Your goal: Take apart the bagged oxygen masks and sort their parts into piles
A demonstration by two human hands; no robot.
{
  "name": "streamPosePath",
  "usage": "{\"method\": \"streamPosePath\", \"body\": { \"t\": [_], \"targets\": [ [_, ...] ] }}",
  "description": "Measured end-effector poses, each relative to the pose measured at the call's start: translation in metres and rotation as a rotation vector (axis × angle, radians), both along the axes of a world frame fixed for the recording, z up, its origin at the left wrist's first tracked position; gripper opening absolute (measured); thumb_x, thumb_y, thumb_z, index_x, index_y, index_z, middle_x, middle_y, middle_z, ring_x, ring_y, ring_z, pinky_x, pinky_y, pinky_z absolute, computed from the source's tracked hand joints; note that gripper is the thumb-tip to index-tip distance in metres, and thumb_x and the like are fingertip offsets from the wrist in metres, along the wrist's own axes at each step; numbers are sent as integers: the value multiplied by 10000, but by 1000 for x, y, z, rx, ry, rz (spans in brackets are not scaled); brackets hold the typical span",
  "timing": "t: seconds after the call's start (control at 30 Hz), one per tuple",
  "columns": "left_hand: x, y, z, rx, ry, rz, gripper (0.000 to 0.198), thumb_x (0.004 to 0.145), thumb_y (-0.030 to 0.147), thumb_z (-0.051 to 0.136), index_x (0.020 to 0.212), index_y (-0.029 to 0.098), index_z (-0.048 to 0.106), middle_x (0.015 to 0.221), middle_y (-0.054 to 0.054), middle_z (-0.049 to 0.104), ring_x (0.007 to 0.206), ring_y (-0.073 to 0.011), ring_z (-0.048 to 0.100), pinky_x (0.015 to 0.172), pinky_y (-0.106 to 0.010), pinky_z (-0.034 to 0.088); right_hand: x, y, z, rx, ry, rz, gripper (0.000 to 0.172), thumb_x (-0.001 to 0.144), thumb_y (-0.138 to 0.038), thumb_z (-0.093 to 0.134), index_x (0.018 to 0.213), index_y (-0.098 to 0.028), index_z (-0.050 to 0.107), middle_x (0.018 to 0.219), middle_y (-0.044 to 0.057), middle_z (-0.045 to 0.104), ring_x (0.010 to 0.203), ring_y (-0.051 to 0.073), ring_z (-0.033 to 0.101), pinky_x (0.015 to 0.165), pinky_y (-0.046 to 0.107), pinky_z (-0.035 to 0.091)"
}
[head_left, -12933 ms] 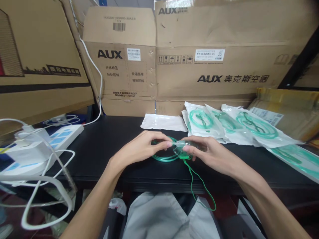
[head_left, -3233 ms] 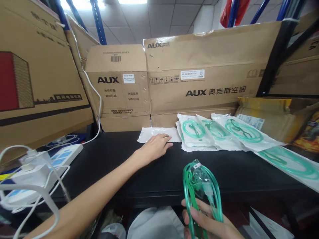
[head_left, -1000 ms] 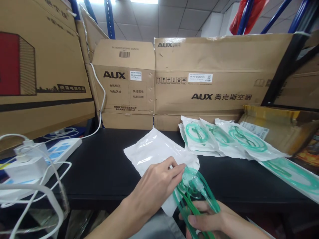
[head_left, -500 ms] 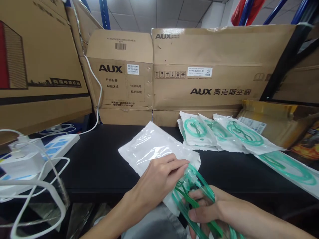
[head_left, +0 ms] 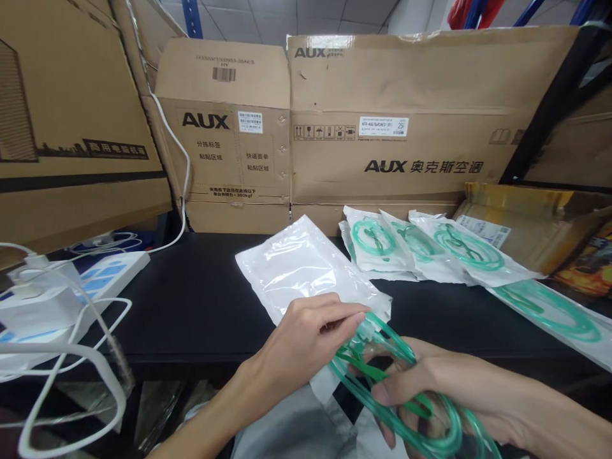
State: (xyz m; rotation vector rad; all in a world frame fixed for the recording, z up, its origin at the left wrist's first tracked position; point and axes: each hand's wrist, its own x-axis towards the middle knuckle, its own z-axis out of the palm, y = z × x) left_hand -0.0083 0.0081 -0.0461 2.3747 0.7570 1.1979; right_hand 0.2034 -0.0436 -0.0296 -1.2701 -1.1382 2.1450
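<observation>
A coil of clear green tubing (head_left: 399, 427) with a flat green strap (head_left: 368, 370) and a clear plastic connector (head_left: 367, 330) is between my hands, over the table's front edge. My left hand (head_left: 313, 335) pinches the top end of the tubing near the connector, thumb against forefinger. My right hand (head_left: 411, 376) is wrapped round the coil from the right, its thumb across the loops. Behind and under my left hand lies a white and clear pouch (head_left: 301, 268), which looks flat. Part of it hangs below my hands, partly hidden.
At the back right lie several white pouches (head_left: 377, 245) with coiled green tubing, one reaching towards the right edge. A yellow-taped carton (head_left: 530, 220) stands behind them. Large cardboard boxes (head_left: 396, 134) line the back. On the left sit a power strip (head_left: 102, 277) and white cables (head_left: 62, 357).
My right hand has moved up a little with the tubing, and more of the coil's lower loops show. My left hand keeps its pinch. The whole view has shifted slightly.
</observation>
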Motion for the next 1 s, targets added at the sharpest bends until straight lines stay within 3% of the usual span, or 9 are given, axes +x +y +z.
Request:
{"method": "streamPosePath", "body": {
  "t": [0.17,0.33,0.43,0.53,0.6,0.73,0.87,1.0],
  "targets": [
    [4,-1,-1,-46,-38,9,237,1020,254,597,1118,213,809,839,5,744,716,-104,636,680,-220,487,1,8,-1,25,87,15,271,839,-235,700,1066,-131,594,828,131,763,516,198,699,446,278,579],
    [6,-1,4,-154,-67,75,248,1023,288,586,1099,232,816,1033,7,804,891,-160,729,808,-247,561,-2,5,7,53,30,-59,322,866,-209,699,1152,-152,562,849,115,761,569,196,731,535,271,608],
    [9,-3,6,-136,-56,41,261,1023,296,579,1096,233,822,1011,-8,806,876,-185,741,796,-272,581,-5,13,8,20,22,-103,270,894,-209,670,1139,-168,563,816,73,737,544,170,711,527,257,595],
    [11,-4,6,-122,-46,24,260,1011,305,593,1097,230,826,941,-21,803,821,-191,735,742,-279,583,-6,24,4,30,41,-110,283,916,-257,672,1169,-177,572,848,71,730,522,157,690,391,170,480],
    [10,-3,6,-137,-39,47,271,1013,322,585,1106,235,825,883,-20,792,771,-179,713,696,-265,565,-5,27,3,44,60,-94,323,928,-291,670,1210,-170,570,887,94,735,539,167,705,337,131,410],
    [4,0,8,-178,-19,135,296,1020,360,564,1103,242,823,708,9,714,578,-115,547,566,-229,450,2,21,5,72,65,-92,430,936,-333,666,1308,-162,532,999,148,750,600,218,740,314,199,504],
    [4,-1,11,-182,-11,172,291,1013,360,569,1089,240,823,535,54,514,507,-90,346,517,-226,343,10,15,6,125,3,-141,422,929,-340,687,1284,-159,547,1010,146,751,589,203,733,292,195,504],
    [13,-3,11,-196,-10,114,304,1018,354,547,1071,244,826,545,46,562,506,-102,414,536,-234,381,4,27,2,169,10,-52,464,934,-340,677,1340,-181,518,883,102,748,582,215,734,293,189,494]
  ]
}}
